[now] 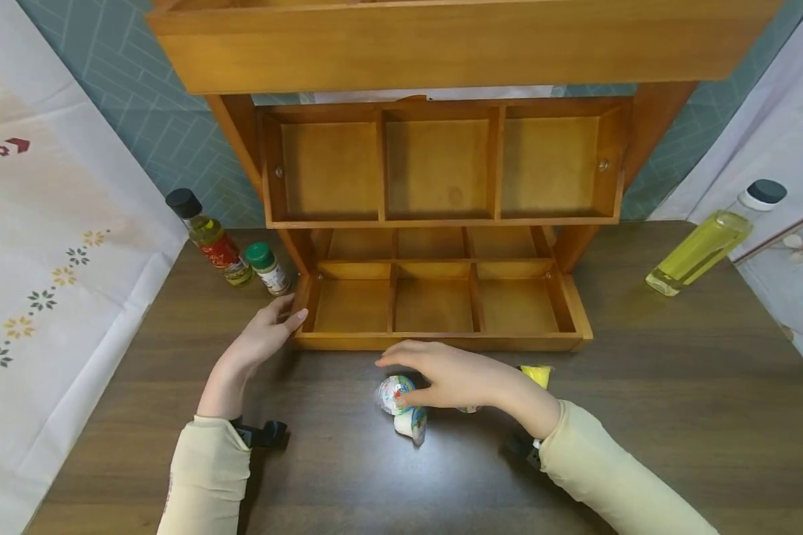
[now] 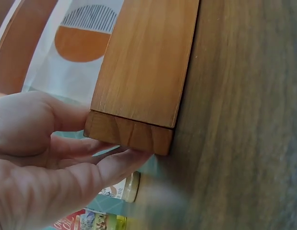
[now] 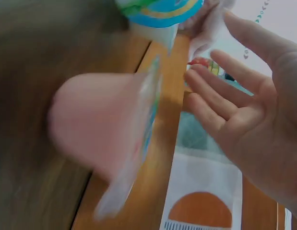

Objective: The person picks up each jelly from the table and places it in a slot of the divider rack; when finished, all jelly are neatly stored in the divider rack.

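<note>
My left hand (image 1: 268, 334) grips the front left corner of a wooden shelf rack (image 1: 442, 342), its thumb over the lower tray's rim and its other fingers along the outer side. My right hand (image 1: 451, 371) hovers with fingers spread over small jelly cups in front of the rack. One cup (image 1: 395, 394) shows its printed round lid; a white cup (image 1: 411, 425) lies on its side against it. A third cup (image 1: 468, 409) is mostly hidden under the right hand. In the right wrist view, a blurred pinkish cup (image 3: 95, 122) and a blue-lidded cup (image 3: 160, 19) stand apart from the fingers.
A yellow packet (image 1: 537, 375) lies beside the right forearm. Left of the rack stand an oil bottle (image 1: 217, 245) and a green-capped spice jar (image 1: 268, 269); a larger oil bottle (image 1: 709, 241) is at the right. The rack's upper shelf (image 1: 442, 52) overhangs the divided trays.
</note>
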`<state>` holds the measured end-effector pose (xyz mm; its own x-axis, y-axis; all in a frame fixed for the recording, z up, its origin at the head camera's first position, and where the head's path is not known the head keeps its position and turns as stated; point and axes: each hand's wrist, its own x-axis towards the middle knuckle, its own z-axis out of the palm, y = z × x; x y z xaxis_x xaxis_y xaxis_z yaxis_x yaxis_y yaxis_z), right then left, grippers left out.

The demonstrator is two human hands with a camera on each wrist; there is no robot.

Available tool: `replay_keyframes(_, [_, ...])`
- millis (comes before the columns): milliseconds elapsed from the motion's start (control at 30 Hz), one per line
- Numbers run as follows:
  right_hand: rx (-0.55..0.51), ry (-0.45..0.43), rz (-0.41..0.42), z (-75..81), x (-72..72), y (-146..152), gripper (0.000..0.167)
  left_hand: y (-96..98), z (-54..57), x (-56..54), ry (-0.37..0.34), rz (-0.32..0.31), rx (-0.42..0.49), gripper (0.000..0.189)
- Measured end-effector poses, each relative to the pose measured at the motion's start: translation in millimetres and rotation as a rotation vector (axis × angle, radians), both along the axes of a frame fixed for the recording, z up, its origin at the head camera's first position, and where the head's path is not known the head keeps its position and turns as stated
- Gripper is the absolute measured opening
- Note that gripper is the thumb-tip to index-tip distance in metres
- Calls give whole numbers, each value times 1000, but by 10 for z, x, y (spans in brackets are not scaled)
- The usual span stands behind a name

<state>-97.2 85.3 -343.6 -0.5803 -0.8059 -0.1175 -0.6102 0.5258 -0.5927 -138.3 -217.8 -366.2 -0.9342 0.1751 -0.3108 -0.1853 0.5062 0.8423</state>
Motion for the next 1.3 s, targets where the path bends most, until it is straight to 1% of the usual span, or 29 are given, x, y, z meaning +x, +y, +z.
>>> replay_keyframes(133, [-10, -41, 65, 52, -94, -152, 53, -11, -38, -11, 7, 15, 42, 59])
replay_keyframes(267, [43, -89, 130, 45, -138, -253, 52, 5, -64, -8, 15, 24, 44, 58])
replay_keyframes(367, [94, -118, 150, -3, -142, -280, 53, 22, -79, -6, 14, 19, 27, 59])
replay_keyframes(500, [95, -163, 134, -89, -115, -291, 54, 25, -86, -2, 1, 20, 6, 60])
replay_keyframes(600, [88, -174, 110, -132, -78, -301, 55, 29, -78, 3, -10, 23, -4, 61])
replay_keyframes(633, [94, -165, 102, -141, -66, -305, 56, 33, -72, 5, -14, 25, -6, 61])
replay_keyframes(767, [124, -125, 90, -132, -30, -303, 58, 43, -53, 7, -19, 32, -14, 62])
replay_keyframes(967, [135, -141, 77, -86, -27, -259, 60, 16, -39, 4, -29, 58, -6, 62])
replay_keyframes(1067, [135, -141, 66, -71, -32, -250, 58, -4, -32, -6, -42, 63, -6, 63])
replay_keyframes(1300, [95, -128, 54, -94, -56, -272, 48, -33, -14, -26, -55, 68, 1, 65])
